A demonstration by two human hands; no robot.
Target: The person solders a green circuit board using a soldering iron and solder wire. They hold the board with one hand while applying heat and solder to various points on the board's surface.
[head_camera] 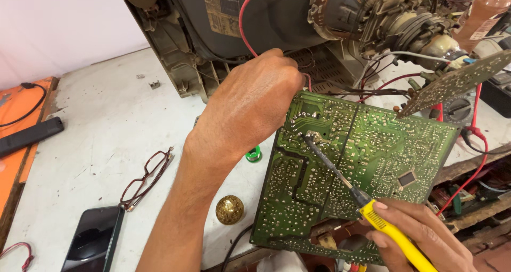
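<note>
Fingers of the right hand (426, 234) close around the yellow handle of a soldering iron (367, 203), thumb on top, its dark shaft slanting up and left until the tip touches a shiny solder joint (311, 137) near the upper left of a large green circuit board (372, 155). The board lies solder-side up, tilted, its near edge hanging over the front of the white worktable (106, 128). The left hand (250, 104) reaches in from below, wrist bent, knuckles curled at the board's top left corner; whether its fingers grip anything there cannot be told, since they are hidden behind the hand. A red wire (245, 21) loops down just behind that hand from the open back of an old tube television (255, 16), whose neck and coils sit at upper right beside a smaller circuit board (458, 83). On the table to the left of the forearm lie a pair of dark-rimmed glasses (146, 179), a black phone (93, 240) and a small round brass-coloured ball (229, 209). A green spool (254, 154) peeks out between the wrist and the board. A black remote control (29, 136) rests on an orange surface at far left.
</note>
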